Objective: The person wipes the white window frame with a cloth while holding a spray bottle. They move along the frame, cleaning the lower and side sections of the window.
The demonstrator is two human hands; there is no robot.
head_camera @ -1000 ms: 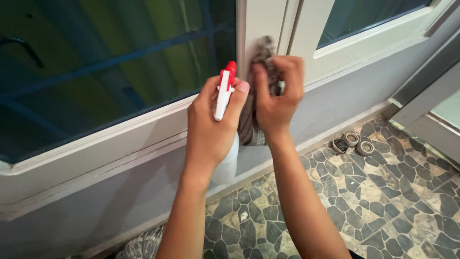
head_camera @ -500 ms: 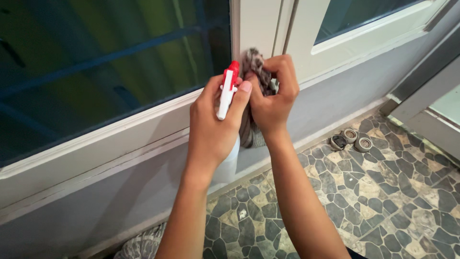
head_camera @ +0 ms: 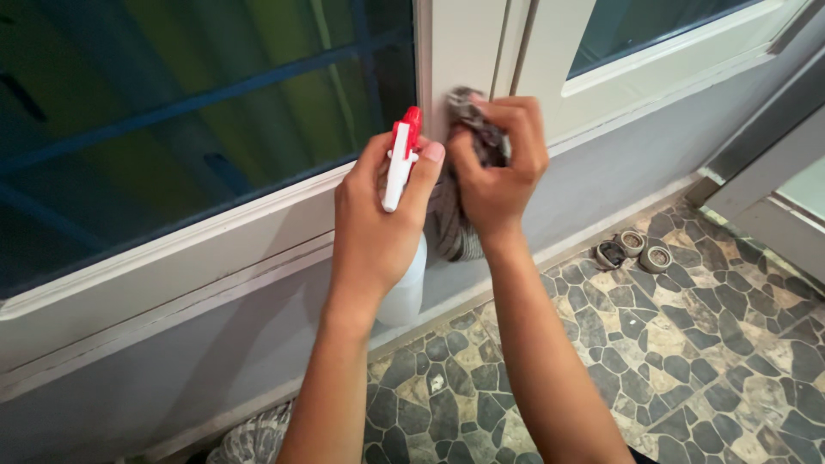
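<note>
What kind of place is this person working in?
Probably a house's porch or entry: a white window frame with dark glass, a pebble-pattern stone floor, and a grey wall below the sill.

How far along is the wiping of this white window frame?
Done: cannot tell; no clear cleaned patch shows. In hand: right hand presses a striped cloth on the frame's upright post; left hand holds the spray bottle. Left: the lower sill is untouched.

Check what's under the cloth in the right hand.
The cloth is pressed by the right hand against the white window frame. The frame patch beneath is covered; its state can't be seen. Cloth's tail hangs behind the left hand.
</note>
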